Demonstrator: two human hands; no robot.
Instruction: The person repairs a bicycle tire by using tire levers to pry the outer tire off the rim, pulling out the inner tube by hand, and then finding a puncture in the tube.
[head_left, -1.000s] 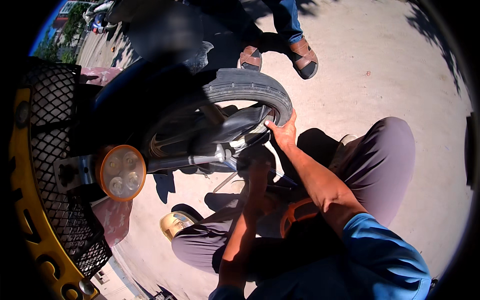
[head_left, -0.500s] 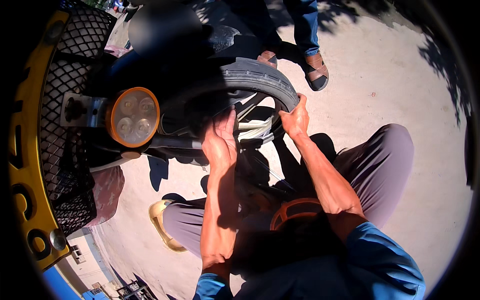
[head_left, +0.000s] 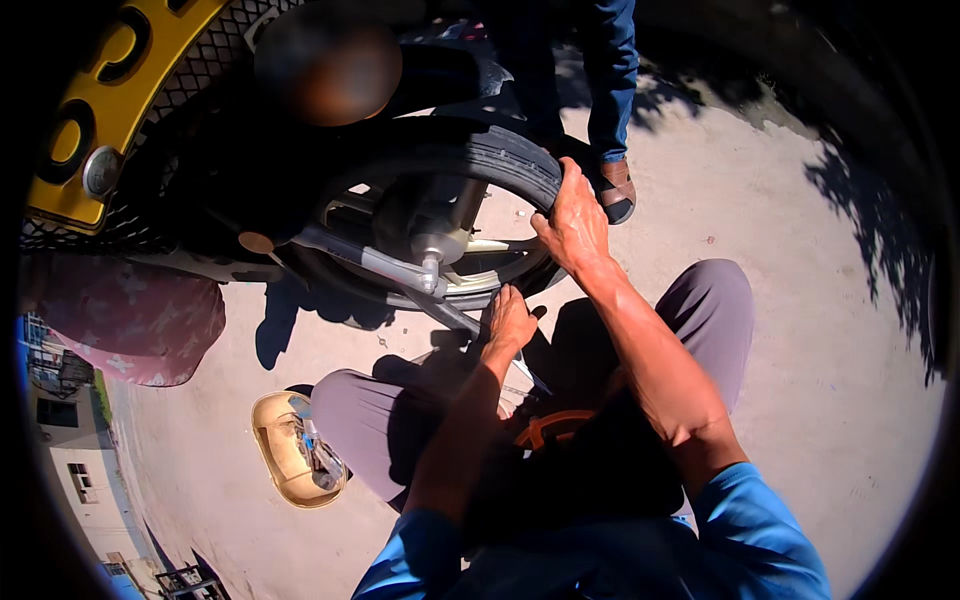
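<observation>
A motorcycle wheel with a black tyre (head_left: pixel 500 152) and pale spokes (head_left: pixel 470 284) is in front of me, attached to the motorcycle. My right hand (head_left: pixel 578 222) is closed over the tyre's right edge, fingers on top and thumb toward the inner side. At the near side of the wheel, my left hand (head_left: pixel 512 320) has its fingers bent against the tyre's edge, partly in shadow. A grey metal arm (head_left: pixel 375 262) runs to the axle nut at the hub (head_left: pixel 438 246). Deep shadow hides much of the wheel's far left.
A yellow panel (head_left: pixel 150 70) and black mesh are at upper left. A pink patterned cloth-like cover (head_left: pixel 140 315) hangs below them. A tan tray (head_left: pixel 275 455) of tools lies by my left knee. Another person's leg and sandal (head_left: pixel 618 190) stand beyond the wheel. An orange ring-shaped part (head_left: pixel 555 425) lies between my legs.
My left hand has left the spokes inside the wheel for its near edge. My right hand stays on the tyre. The view has shifted, showing the hub and tool tray more fully.
</observation>
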